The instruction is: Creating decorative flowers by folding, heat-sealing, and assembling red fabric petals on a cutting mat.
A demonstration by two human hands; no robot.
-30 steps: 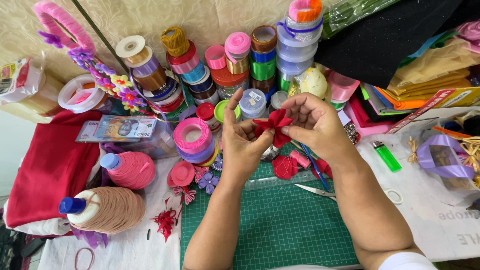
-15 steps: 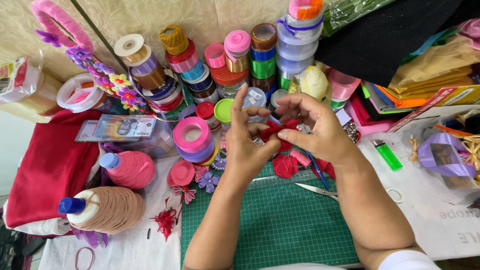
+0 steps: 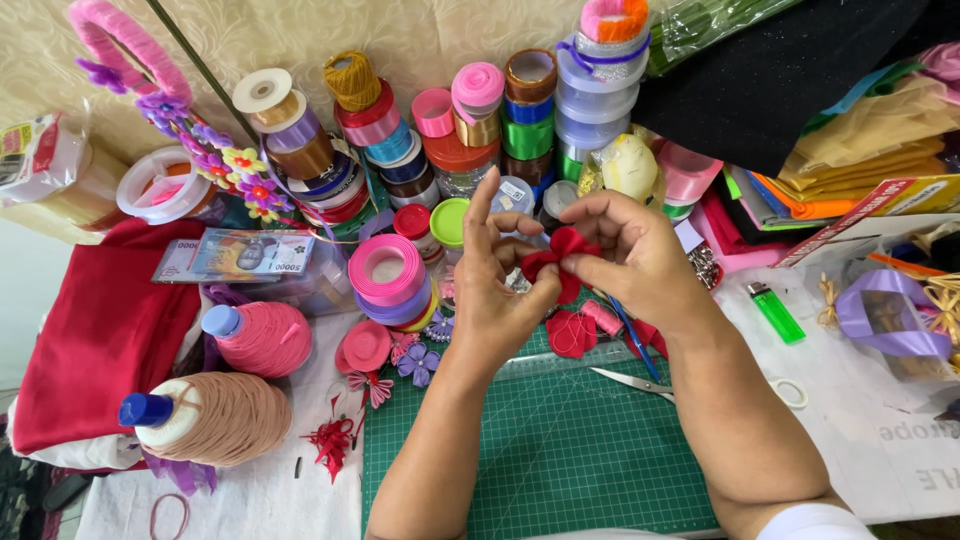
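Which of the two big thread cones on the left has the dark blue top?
The tan thread cone, nearest the camera. The pink thread cone behind it has a light blue top.

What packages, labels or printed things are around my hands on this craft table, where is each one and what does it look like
Clear packet of banknotes: left of the left hand, flat rectangle, blue and pink print.
Plastic-wrapped package: far left edge, clear film, red and white label.
Printed box: right of the right hand, red, yellow and white.
White printed sheet: lower right, grey lettering.
Small white sticker: on a spool above the hands.
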